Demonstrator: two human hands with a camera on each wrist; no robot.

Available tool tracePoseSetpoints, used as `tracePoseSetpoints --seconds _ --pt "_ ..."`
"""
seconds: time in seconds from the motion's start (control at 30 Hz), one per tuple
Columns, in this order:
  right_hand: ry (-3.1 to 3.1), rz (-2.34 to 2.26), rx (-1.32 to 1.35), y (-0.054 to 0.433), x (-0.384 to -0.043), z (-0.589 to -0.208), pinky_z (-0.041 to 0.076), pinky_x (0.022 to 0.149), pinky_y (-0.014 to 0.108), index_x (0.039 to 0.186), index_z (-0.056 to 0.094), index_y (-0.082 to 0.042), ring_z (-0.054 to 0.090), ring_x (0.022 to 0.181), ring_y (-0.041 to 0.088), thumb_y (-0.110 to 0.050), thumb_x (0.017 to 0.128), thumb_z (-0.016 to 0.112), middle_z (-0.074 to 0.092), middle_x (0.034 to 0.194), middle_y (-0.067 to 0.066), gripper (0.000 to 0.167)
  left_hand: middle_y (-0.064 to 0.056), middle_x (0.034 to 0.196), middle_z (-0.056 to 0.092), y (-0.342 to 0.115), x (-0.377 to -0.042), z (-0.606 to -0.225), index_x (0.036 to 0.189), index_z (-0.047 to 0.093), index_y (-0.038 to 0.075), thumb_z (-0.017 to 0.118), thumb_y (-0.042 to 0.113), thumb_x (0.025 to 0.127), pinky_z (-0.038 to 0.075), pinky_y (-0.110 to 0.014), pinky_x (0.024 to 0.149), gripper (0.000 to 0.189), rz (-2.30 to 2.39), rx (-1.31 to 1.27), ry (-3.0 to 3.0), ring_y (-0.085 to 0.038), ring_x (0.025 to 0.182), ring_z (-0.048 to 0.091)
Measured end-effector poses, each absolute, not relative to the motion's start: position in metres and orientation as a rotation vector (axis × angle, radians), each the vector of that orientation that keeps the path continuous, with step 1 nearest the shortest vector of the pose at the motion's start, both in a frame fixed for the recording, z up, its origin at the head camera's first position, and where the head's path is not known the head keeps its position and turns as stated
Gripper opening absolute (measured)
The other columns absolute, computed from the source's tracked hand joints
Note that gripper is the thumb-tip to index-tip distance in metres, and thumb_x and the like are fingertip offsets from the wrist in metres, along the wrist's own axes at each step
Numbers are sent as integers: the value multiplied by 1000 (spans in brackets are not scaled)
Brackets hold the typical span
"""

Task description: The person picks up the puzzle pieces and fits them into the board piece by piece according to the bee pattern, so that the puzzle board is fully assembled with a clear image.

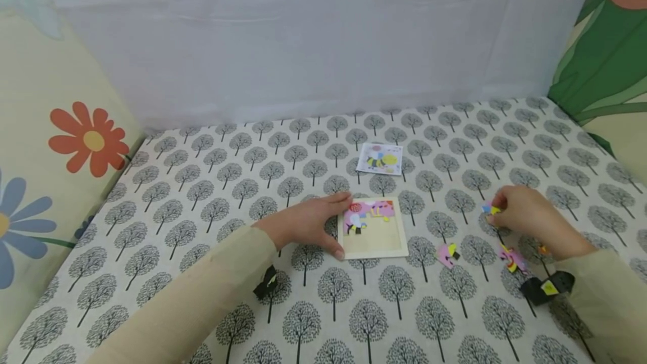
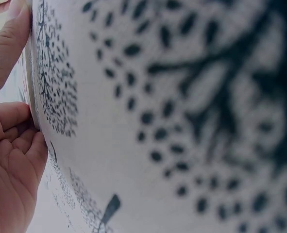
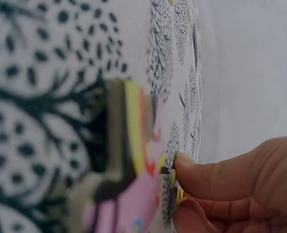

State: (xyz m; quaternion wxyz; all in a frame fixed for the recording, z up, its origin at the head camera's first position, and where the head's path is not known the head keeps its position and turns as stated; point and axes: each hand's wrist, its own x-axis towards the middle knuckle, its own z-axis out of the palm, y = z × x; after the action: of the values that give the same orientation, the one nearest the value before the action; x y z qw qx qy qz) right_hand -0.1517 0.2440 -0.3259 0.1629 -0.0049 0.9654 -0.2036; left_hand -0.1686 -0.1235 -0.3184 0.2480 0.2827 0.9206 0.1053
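Note:
A small square puzzle tray [image 1: 374, 246] with a pale wooden rim lies mid-table, pink picture pieces fitted along its top and upper left. My left hand [image 1: 310, 223] holds its left side, thumb by the lower corner and fingers by the upper one. In the left wrist view, that hand's fingers [image 2: 22, 141] curl against the tray edge. Off to the right, my right hand [image 1: 525, 218] pinches a blue and yellow puzzle piece [image 1: 489, 209] between thumb and fingers. Its thumb [image 3: 201, 170] shows in the right wrist view, covering most of the piece.
A loose pink puzzle piece [image 1: 447, 254] lies right of the tray. More pieces [image 1: 513, 259] lie below my right hand, with one large and blurred in the right wrist view. A bee picture card [image 1: 380, 159] lies behind the tray. A white sheet [image 1: 313, 44] hangs behind the tree-print tablecloth.

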Motion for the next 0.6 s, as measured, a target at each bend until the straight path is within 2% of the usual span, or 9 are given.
tracePoseSetpoints --seconds 0.6 --pt "2739 -677 41 245 -149 -325 49 62 37 110 48 13 55 84 34 -17 81 69 54 101 28 47 8 155 4 -124 -169 -319 148 16 20 77 51 64 15 -42 115 108 283 775 2509 -24 141 17"
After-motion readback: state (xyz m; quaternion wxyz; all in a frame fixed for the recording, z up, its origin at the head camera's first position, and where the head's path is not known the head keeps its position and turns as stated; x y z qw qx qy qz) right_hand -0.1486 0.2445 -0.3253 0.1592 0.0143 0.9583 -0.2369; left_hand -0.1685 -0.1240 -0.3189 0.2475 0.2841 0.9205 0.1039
